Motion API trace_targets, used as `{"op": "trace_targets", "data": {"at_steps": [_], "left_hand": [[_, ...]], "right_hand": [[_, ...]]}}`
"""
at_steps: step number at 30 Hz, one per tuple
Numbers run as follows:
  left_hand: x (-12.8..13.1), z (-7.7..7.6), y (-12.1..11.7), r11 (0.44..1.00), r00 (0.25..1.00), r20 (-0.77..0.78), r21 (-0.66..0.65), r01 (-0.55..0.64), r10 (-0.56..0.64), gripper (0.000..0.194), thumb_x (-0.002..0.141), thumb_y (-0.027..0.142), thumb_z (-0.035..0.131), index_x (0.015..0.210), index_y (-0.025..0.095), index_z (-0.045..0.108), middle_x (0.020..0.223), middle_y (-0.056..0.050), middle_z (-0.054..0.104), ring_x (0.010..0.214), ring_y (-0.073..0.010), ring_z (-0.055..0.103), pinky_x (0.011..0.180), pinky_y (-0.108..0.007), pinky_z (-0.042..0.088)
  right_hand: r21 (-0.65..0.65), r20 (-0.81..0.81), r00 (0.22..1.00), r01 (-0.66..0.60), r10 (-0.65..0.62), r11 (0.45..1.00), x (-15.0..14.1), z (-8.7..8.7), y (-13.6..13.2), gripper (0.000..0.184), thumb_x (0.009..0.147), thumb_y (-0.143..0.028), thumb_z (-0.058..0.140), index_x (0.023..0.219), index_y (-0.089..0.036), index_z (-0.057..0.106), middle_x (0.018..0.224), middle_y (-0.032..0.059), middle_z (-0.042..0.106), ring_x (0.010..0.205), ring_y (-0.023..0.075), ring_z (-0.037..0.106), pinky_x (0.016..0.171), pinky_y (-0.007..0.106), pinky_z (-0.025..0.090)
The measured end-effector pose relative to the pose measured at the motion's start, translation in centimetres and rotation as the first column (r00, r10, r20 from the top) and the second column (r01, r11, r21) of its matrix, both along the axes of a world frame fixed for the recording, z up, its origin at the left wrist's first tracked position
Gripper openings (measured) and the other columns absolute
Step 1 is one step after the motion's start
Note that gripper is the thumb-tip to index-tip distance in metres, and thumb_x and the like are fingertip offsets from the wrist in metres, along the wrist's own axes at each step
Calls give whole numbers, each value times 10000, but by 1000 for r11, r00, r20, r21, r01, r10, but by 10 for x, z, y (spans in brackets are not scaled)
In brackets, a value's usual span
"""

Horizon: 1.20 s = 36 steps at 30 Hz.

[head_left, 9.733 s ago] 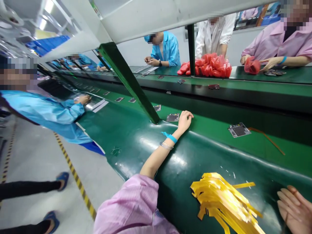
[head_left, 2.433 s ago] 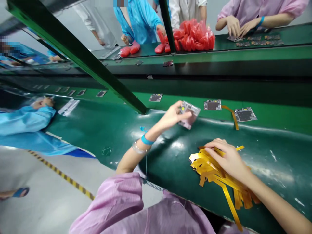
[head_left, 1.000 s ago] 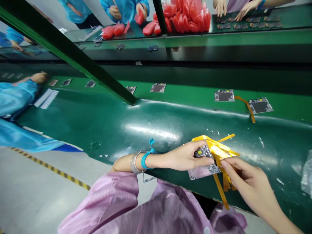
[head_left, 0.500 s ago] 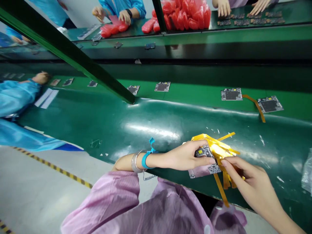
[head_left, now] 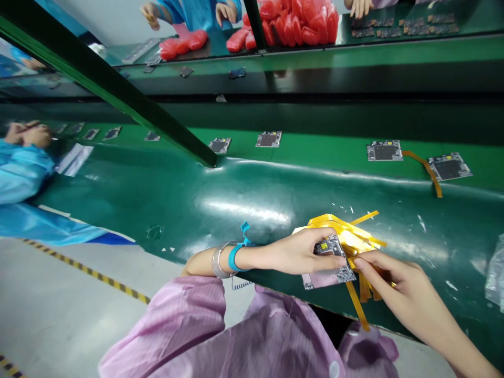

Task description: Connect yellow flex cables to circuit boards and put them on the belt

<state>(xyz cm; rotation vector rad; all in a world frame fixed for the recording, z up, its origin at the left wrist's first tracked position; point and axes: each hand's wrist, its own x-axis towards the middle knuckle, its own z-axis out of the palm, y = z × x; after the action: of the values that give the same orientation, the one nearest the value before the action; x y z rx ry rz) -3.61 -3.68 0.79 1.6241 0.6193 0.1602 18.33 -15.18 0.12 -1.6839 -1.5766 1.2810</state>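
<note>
My left hand (head_left: 303,253) grips a circuit board (head_left: 326,277) by its edges, thumb in front and fingers behind, above the green bench. At the board's right edge, my right hand (head_left: 388,273) pinches the end of an orange flat ribbon cable between thumb and forefinger. The pinched end touches or nearly touches the board; the exact contact is hidden by the fingertips. A bunch of yellow-orange ribbon cables (head_left: 334,221) lies behind and beneath both hands. One strip hangs down toward the bench's front edge.
Circuit boards (head_left: 269,139) lie spaced along the green conveyor (head_left: 323,147); one carries an orange ribbon cable (head_left: 423,164). A slanted green post (head_left: 157,115) crosses the left. Co-workers' hands (head_left: 33,134) are at left and across the line. Clear plastic (head_left: 496,275) lies at right.
The boards on the conveyor have shifted slightly right. My hands and the held board have barely moved. The co-worker's hands at left have drawn back and come together.
</note>
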Motion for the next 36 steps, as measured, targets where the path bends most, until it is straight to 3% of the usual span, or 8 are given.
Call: {"op": "trace_targets", "data": {"at_steps": [5, 13, 22, 30, 36], "left_hand": [[0, 3, 0, 1000, 1000, -10, -20, 23, -23, 257, 912, 376, 658, 1048, 163, 610, 1054, -72, 672, 961, -212, 604, 883, -369, 516], [2, 7, -2, 998, 995, -98, 52, 34, -29, 225, 903, 388, 640, 930, 171, 587, 825, 11, 589, 710, -120, 488, 642, -263, 432], [3, 5, -3, 994, 996, -92, 108, 0, 10, 189, 901, 359, 651, 927, 184, 585, 736, 35, 534, 644, -107, 444, 573, -236, 408], [5, 5, -3, 994, 998, -59, 105, -9, 15, 231, 870, 353, 700, 1011, 173, 664, 860, -20, 669, 766, -162, 597, 695, -285, 516], [4, 6, -3, 999, 998, -59, 53, -11, 14, 212, 876, 365, 706, 954, 176, 652, 865, -13, 672, 778, -158, 597, 735, -293, 518]], "right_hand": [[18, 11, 1000, 0, 0, 1000, -1, -1, -2, 338, 1013, -489, 536, 893, -251, 745, 691, -12, 652, 557, 141, 513, 502, 229, 508], [-6, 26, 1000, -4, 4, 1000, 1, -5, -2, 355, 1013, -505, 534, 910, -241, 747, 666, -12, 623, 544, 140, 493, 492, 233, 476], [-41, -7, 1000, 23, -23, 999, 1, -5, -2, 353, 1013, -516, 525, 921, -250, 737, 674, -14, 611, 548, 146, 498, 479, 240, 451], [6, 17, 1000, 5, -5, 1000, 0, -3, -4, 324, 1020, -490, 538, 911, -262, 741, 664, -28, 616, 560, 142, 484, 503, 246, 416], [58, 35, 999, -29, 26, 998, -1, 1, -5, 320, 1027, -470, 529, 884, -263, 726, 674, -33, 644, 563, 142, 501, 524, 245, 429]]}}
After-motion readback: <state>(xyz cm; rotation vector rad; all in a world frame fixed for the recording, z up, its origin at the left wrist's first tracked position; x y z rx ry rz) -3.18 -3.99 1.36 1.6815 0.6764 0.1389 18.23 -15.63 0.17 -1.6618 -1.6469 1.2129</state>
